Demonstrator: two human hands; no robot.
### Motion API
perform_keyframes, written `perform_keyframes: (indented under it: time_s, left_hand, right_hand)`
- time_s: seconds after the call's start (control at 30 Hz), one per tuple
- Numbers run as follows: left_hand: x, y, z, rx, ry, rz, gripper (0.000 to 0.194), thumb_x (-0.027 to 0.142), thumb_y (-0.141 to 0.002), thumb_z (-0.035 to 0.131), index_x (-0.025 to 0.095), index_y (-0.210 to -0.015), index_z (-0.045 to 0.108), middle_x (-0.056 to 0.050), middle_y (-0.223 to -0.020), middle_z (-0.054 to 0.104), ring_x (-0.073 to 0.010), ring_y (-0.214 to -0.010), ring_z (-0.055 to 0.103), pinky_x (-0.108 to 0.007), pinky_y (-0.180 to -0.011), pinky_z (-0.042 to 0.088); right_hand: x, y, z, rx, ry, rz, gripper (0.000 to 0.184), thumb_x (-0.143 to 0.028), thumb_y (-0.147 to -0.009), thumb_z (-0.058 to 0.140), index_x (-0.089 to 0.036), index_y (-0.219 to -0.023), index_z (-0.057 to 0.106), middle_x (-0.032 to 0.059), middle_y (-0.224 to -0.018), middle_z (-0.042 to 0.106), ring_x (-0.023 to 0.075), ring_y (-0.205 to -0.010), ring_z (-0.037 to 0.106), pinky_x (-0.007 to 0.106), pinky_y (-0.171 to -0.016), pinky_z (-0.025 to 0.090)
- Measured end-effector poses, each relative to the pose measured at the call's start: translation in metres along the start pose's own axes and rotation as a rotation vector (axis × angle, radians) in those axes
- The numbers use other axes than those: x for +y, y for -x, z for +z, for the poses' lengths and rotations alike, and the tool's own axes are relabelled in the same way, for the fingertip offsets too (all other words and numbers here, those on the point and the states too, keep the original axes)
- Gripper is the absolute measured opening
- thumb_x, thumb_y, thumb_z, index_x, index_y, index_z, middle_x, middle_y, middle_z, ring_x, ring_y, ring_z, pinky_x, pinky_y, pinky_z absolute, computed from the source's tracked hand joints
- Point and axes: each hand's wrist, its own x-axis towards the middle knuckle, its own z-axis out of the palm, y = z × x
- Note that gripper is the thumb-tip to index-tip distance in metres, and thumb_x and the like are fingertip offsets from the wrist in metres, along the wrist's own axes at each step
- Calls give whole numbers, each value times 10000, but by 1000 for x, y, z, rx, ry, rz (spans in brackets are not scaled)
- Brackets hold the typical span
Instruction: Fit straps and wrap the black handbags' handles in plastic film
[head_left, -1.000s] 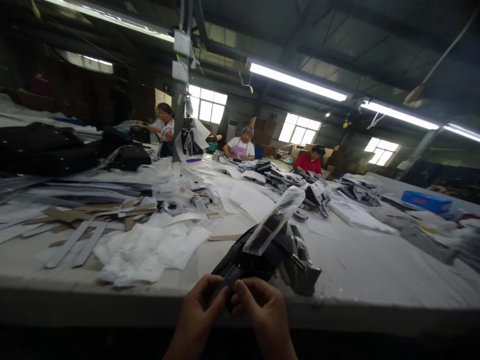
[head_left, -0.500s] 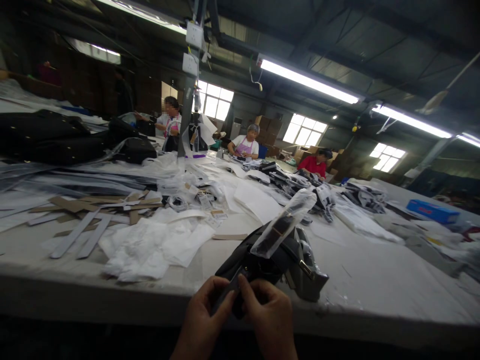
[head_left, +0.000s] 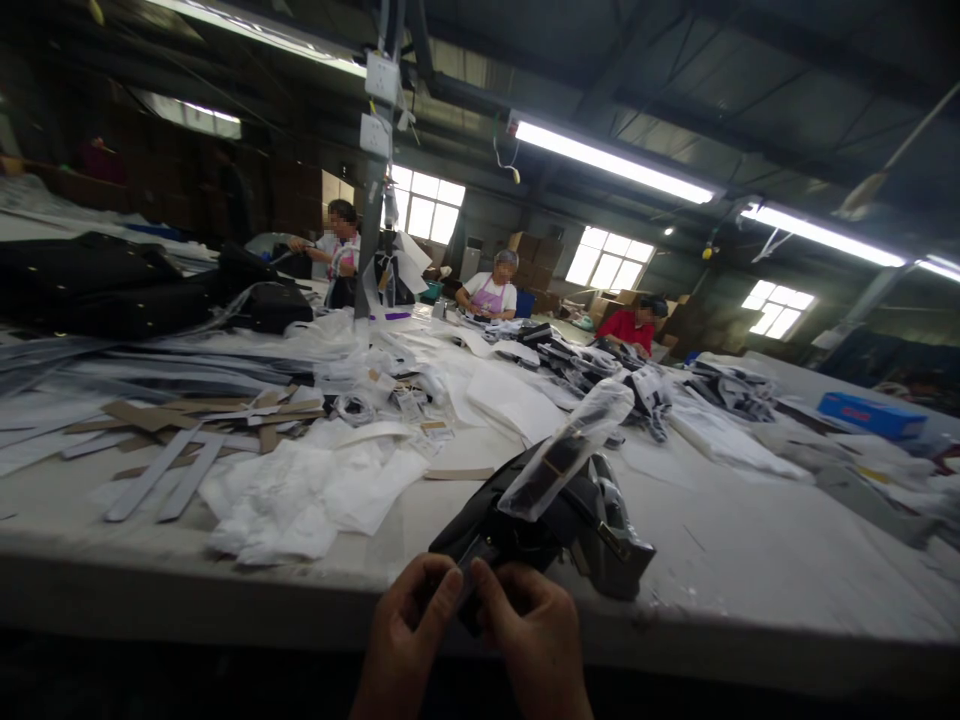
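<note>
My left hand (head_left: 409,630) and my right hand (head_left: 529,630) meet at the near edge of the long worktable (head_left: 720,560). Both pinch the near end of a black strap (head_left: 472,555) that belongs to a dark bag (head_left: 517,515) lying on the table right in front of them. A clear plastic sleeve (head_left: 570,445) with a dark piece inside sticks up from the bag. A grey metal buckle part (head_left: 622,550) rests at the bag's right side.
White paper sheets (head_left: 300,495) and grey and brown card strips (head_left: 172,450) lie to the left. Black bags (head_left: 112,285) are piled at far left. Three other people (head_left: 487,290) work at the table's far end. A blue box (head_left: 870,412) sits far right.
The view has shifted slightly. My fingers have worked along the strap end, with the left thumb now raised to meet the right thumb. The bag stays in place.
</note>
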Motion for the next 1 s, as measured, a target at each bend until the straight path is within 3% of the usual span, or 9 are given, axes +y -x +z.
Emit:
perform_keyframes:
  time_s: [0.17, 0.27, 0.33, 0.43, 0.63, 0.83, 1.0]
  left_hand:
    - [3, -10, -3, -63, 2, -109, 356, 527, -786, 696, 176, -726, 667, 10, -654, 601, -126, -616, 535, -186, -542, 412]
    - [5, -10, -5, -116, 61, -250, 421, 580, -755, 704, 171, -707, 617, 66, -524, 463, -49, -423, 312, -163, -384, 210]
    - [4, -9, -6, -154, 111, -337, 465, 617, -729, 708, 177, -692, 565, 97, -479, 385, -26, -383, 200, -166, -364, 113]
    - [0, -6, -7, -198, 160, -399, 510, 654, -696, 715, 189, -680, 507, 116, -464, 357, -10, -353, 168, -158, -349, 90]
    - [-15, -3, -4, -175, 134, -339, 580, 725, -625, 710, 191, -662, 487, 98, -491, 459, 0, -306, 224, -149, -318, 125]
    - [-13, -2, -5, -161, 26, -350, 569, 723, -649, 692, 190, -643, 493, 107, -451, 427, -4, -311, 191, -147, -315, 111]
    - [-8, -2, -10, -178, -25, -320, 550, 712, -675, 680, 182, -659, 534, 89, -490, 476, -19, -339, 238, -158, -334, 154]
  right_hand:
    - [14, 3, -13, -260, -283, 69, 377, -533, -786, 724, -173, -882, 780, 94, -762, 767, 181, -556, 679, 238, -557, 524]
    - [19, 6, -15, -279, -380, 157, 386, -527, -755, 755, -162, -874, 792, 106, -777, 769, 152, -494, 642, 221, -499, 504]
    - [20, 8, -12, -243, -382, 169, 378, -524, -752, 753, -161, -848, 795, 100, -775, 768, 143, -469, 624, 212, -469, 483]
    - [20, 13, -3, -123, -302, 95, 331, -489, -773, 722, -173, -837, 797, 77, -730, 763, 163, -481, 632, 225, -491, 486]
    - [29, 18, 20, 158, -181, -57, 199, -348, -775, 644, -208, -774, 784, 54, -751, 770, 235, -708, 704, 248, -669, 529]
    - [32, 17, 30, 211, -143, -66, 219, -359, -792, 609, -206, -806, 765, 63, -791, 770, 255, -759, 717, 268, -706, 526]
    - [24, 14, 26, 157, -110, -93, 230, -374, -797, 604, -205, -779, 758, 66, -751, 765, 256, -723, 717, 267, -659, 521]
